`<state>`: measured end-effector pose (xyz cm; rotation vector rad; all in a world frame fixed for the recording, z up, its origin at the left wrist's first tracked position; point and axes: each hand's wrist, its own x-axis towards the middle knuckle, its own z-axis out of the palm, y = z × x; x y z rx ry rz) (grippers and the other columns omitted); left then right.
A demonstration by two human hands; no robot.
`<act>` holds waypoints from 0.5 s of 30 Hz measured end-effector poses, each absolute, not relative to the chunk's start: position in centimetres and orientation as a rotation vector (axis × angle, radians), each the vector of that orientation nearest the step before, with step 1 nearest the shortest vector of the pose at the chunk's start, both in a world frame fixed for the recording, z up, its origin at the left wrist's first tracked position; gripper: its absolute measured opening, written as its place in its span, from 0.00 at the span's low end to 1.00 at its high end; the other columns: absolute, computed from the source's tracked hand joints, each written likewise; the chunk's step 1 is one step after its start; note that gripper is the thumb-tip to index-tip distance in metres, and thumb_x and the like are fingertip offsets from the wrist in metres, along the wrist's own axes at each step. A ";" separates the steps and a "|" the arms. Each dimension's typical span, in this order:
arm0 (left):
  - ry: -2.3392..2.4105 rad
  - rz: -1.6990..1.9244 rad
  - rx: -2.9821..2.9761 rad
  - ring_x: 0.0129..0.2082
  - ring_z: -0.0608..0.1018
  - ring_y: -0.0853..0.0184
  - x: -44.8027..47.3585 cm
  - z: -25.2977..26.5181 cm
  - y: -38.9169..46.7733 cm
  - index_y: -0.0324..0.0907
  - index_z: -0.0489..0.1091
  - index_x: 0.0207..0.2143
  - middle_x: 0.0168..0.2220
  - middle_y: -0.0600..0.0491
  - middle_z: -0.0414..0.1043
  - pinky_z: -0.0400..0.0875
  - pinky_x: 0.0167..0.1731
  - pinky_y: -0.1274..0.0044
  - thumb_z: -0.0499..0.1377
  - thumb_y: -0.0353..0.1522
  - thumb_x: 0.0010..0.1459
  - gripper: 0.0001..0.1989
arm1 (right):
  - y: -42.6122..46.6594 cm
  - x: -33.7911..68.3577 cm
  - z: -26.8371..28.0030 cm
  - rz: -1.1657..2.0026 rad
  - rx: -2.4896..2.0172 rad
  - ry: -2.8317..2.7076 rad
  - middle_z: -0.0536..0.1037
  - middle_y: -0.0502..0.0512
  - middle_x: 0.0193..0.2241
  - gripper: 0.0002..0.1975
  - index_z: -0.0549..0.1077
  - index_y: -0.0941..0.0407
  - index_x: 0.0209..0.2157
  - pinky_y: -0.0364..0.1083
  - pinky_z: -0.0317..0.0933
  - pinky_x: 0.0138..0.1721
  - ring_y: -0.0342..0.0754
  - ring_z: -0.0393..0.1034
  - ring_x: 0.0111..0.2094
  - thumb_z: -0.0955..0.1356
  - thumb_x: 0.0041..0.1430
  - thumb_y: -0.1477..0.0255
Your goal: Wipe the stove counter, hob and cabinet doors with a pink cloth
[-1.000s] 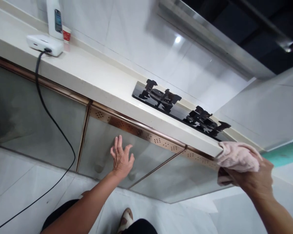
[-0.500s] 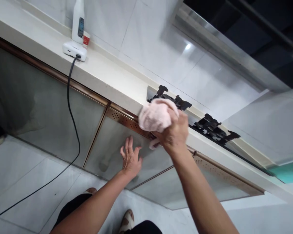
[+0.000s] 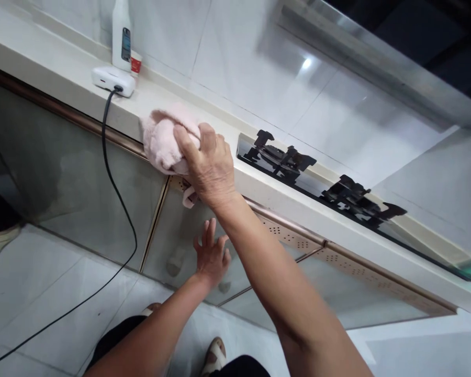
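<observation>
My right hand (image 3: 212,162) grips a bunched pink cloth (image 3: 165,141) over the front edge of the white countertop (image 3: 73,97). A loose end of the cloth dangles below the hand, in front of the perforated copper-coloured strip. Lower down, my left hand (image 3: 212,254) is held with fingers spread in front of a frosted glass cabinet door (image 3: 180,225); whether it touches the glass I cannot tell. To the right of my right hand sits a black gas stove (image 3: 286,162) with dark pan supports.
A white spray-type bottle (image 3: 121,39), a red and white cup (image 3: 136,63) and a white device (image 3: 113,81) stand at the counter's back left. From the device a black cable (image 3: 120,196) hangs to the floor. The range hood (image 3: 377,63) juts out at upper right. Someone's shoe (image 3: 0,243) shows at far left.
My right hand has moved left along the counter with the pink cloth, from in front of the stove towards the white device. The left hand stays nearly where it was.
</observation>
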<state>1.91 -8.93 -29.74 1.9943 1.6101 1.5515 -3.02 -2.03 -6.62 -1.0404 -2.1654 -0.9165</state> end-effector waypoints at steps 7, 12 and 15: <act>1.660 1.465 2.122 0.73 0.56 0.44 1.2 -29.1 -9.2 0.44 0.75 0.50 0.73 0.36 0.51 0.55 0.63 0.45 0.61 0.26 0.59 0.16 | -4.6 11.2 -8.6 -1.092 -0.904 -1.977 0.64 0.61 0.59 0.20 0.67 0.44 0.56 0.59 0.63 0.54 0.57 0.62 0.58 0.68 0.64 0.71; 1.659 1.454 2.129 0.74 0.53 0.43 1.3 -29.0 -9.4 0.43 0.75 0.50 0.74 0.35 0.47 0.56 0.63 0.45 0.59 0.27 0.61 0.15 | -8.6 24.9 -10.2 -1.238 -0.808 -1.815 0.65 0.61 0.56 0.26 0.62 0.44 0.55 0.58 0.65 0.50 0.57 0.66 0.55 0.71 0.57 0.69; 1.656 1.465 2.144 0.74 0.52 0.42 1.3 -29.3 -9.5 0.43 0.74 0.51 0.74 0.34 0.46 0.57 0.61 0.45 0.59 0.28 0.61 0.15 | -11.0 31.1 -10.9 -1.300 -1.028 -1.675 0.66 0.63 0.55 0.27 0.60 0.46 0.54 0.60 0.65 0.51 0.59 0.66 0.55 0.71 0.55 0.65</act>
